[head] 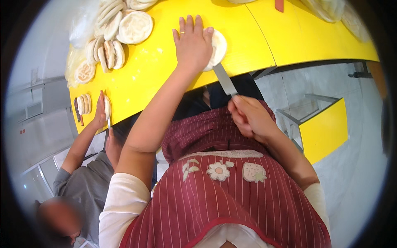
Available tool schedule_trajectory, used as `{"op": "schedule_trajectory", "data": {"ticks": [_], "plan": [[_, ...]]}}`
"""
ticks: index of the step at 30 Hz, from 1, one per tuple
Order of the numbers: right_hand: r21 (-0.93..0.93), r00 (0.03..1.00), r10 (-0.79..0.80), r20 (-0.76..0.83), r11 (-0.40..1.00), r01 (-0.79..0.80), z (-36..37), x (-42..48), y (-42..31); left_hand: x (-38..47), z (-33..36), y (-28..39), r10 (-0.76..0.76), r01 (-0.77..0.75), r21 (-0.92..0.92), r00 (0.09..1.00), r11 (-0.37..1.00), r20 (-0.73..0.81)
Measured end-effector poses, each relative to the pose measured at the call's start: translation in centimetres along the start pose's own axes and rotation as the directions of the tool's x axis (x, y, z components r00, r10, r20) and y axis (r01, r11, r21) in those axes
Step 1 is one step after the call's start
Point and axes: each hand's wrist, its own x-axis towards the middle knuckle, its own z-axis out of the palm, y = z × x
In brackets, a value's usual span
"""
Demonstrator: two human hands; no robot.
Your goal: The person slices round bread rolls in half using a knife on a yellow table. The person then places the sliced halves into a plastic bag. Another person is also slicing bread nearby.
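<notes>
My left hand [194, 46] lies flat on a round white flatbread [219, 46], fingers spread, a ring on one of them. The palm hides much of the bread, which rests near the front edge of the yellow table [161, 71]. In my right hand [251, 116] is a knife with a broad flat metal blade [225, 80]. The blade's far end meets the near edge of the bread; whether it is inside the bread cannot be told. My right fist hides the knife's handle.
Piled flatbreads [108, 28] and clear plastic bags [82, 29] occupy the table's left side. At far left a co-worker's hand [100, 113] touches another flatbread [107, 107]. More bagged bread [328, 11] lies at upper right. A yellow-topped stool [325, 131] stands on the floor.
</notes>
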Motion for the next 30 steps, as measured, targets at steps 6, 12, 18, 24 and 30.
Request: {"op": "schedule_trajectory", "data": {"ticks": [6,12,18,24,30], "plan": [[-0.056,0.996,-0.038,-0.076,0.998,0.033,0.5,1.9,-0.1,0.3,-0.6,-0.5,0.026,-0.026,0.006,0.996,1.000,0.086],[-0.053,0.998,-0.017,-0.055,0.998,0.014,0.4,1.0,-0.8,1.5,-0.2,-1.7,0.247,-0.247,0.036,0.969,0.968,0.018],[0.005,0.996,-0.003,-0.089,1.000,0.003,1.9,-0.4,1.2,1.0,0.4,-1.0,0.119,-0.119,-0.031,0.993,0.992,0.024],[0.112,0.997,-0.064,-0.031,0.991,0.067,3.1,1.4,1.9,1.3,1.3,-1.4,0.079,-0.081,0.055,0.996,0.995,0.038],[0.028,0.997,-0.048,-0.063,0.998,0.050,4.1,0.8,3.5,1.2,1.3,-0.8,0.029,-0.030,0.017,0.999,0.999,0.043]]}}
